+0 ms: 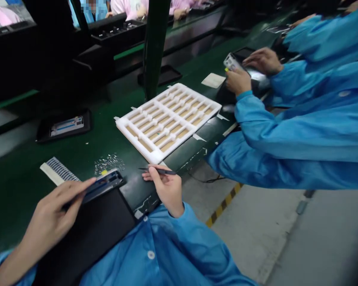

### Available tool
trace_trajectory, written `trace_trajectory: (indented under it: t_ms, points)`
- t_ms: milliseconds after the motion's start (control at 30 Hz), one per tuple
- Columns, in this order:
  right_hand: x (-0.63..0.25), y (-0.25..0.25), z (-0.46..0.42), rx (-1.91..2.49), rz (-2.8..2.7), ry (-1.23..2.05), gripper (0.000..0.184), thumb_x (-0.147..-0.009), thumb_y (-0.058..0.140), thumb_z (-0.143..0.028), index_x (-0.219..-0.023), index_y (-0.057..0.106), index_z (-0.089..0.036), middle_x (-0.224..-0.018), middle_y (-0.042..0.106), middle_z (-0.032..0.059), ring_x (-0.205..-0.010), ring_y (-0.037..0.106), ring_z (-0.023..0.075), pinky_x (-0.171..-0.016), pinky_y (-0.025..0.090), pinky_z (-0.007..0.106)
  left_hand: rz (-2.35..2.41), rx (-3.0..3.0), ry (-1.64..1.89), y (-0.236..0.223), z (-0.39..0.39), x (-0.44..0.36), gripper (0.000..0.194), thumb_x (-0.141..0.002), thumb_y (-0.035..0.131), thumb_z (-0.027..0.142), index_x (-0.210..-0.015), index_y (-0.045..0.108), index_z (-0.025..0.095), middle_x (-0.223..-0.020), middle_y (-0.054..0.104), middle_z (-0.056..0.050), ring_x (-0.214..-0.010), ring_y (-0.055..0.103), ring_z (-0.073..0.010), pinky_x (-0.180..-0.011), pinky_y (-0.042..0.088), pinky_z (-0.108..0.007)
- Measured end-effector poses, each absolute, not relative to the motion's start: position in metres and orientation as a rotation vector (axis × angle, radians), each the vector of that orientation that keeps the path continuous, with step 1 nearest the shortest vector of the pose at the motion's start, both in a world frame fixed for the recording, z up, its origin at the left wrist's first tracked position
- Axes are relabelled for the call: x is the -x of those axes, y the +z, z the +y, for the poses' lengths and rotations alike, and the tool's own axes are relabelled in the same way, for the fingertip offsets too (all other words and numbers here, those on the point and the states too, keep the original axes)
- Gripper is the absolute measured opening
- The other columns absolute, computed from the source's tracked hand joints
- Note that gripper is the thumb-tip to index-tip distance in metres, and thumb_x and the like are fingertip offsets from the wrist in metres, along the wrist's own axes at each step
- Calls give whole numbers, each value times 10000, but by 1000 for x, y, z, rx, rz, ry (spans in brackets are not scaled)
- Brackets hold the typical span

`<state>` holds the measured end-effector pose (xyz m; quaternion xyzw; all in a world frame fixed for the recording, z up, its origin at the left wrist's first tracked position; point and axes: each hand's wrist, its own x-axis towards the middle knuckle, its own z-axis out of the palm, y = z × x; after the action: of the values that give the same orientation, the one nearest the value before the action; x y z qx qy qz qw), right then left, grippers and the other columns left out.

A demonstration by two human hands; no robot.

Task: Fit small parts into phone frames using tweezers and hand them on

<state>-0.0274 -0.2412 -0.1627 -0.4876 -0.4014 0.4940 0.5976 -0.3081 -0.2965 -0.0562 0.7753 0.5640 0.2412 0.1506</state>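
Observation:
My left hand (pixel 55 212) grips a phone housing (pixel 106 184) by its near end, holding it tilted over a black mat (pixel 104 226). A small yellow tab (pixel 104 172) shows at the housing's upper edge. In my right hand (pixel 167 184) is a pair of dark tweezers (pixel 159 171), pinched between thumb and fingers, with the tips pointing left toward the housing but apart from it. Just beyond the housing, many tiny metal parts (pixel 109 163) lie scattered on the green bench. A strip of small parts on pale backing (pixel 59 171) lies beyond my left hand.
A white foam tray (pixel 158 153) with slots lies ahead of my right hand. At left, a black tray (pixel 88 123) bears another housing (pixel 67 126). A dark post (pixel 155 51) rises behind the foam tray. To the right, a co-worker's hands (pixel 240 81) hold a similar piece.

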Motion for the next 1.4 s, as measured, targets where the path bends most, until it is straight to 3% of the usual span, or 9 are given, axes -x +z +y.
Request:
trace_trajectory:
  t_ms: [233, 400, 533, 833, 1000, 1267, 1400]
  points:
    - [53, -159, -226, 1125, -1002, 1263, 407, -836, 857, -533, -959, 758, -158, -763, 810, 67, -722, 827, 242, -695, 721, 344, 1601, -2396, 545, -89, -358, 345, 498, -1047, 535, 217, -1518, 567, 377, -1253, 685, -40, -1012, 712, -142, -811, 551, -206]
    - [64, -169, -214, 1201, -1050, 1184, 396, -884, 804, -535, -963, 750, -151, -762, 792, 69, -719, 818, 227, -675, 706, 314, 1579, -2623, 436, -90, -360, 347, 545, -1068, 521, 201, -1592, 501, 350, -1340, 696, -42, -1135, 702, -168, -987, 529, -263]
    - [65, -173, -213, 1231, -1141, 1122, 327, -915, 786, -474, -962, 760, -151, -774, 798, 74, -710, 817, 224, -708, 702, 321, 1505, -2650, 531, -85, -356, 336, 542, -1043, 574, 137, -1562, 550, 293, -1420, 684, -49, -1223, 696, -204, -1087, 516, -306]
    - [65, -173, -212, 1261, -1238, 1060, 276, -924, 773, -432, -964, 779, -159, -828, 814, 86, -733, 815, 225, -722, 690, 327, 1441, -2555, 778, -87, -348, 323, 580, -930, 683, -26, -1448, 644, 232, -1306, 742, -48, -1169, 718, -202, -1044, 562, -330]
    - [66, -174, -211, 1244, -1191, 1113, 309, -896, 804, -458, -956, 774, -156, -811, 807, 76, -715, 810, 212, -720, 690, 318, 1451, -2567, 813, -87, -347, 318, 539, -937, 669, -38, -1422, 660, 197, -1272, 751, -50, -1149, 718, -169, -1063, 539, -285]
    - [62, -166, -208, 1166, -1140, 1155, 365, -856, 840, -508, -956, 778, -163, -759, 813, 63, -701, 812, 219, -713, 709, 347, 1512, -2636, 726, -97, -354, 326, 620, -962, 652, -7, -1533, 571, 219, -1355, 717, -59, -1214, 682, -187, -1132, 481, -316]
    - [56, -149, -218, 1127, -1135, 1120, 292, -874, 849, -454, -960, 790, -181, -757, 821, 52, -703, 817, 220, -711, 711, 343, 1509, -2590, 693, -88, -348, 325, 499, -1012, 577, 57, -1488, 597, 205, -1366, 711, -56, -1204, 684, -183, -1133, 470, -299]
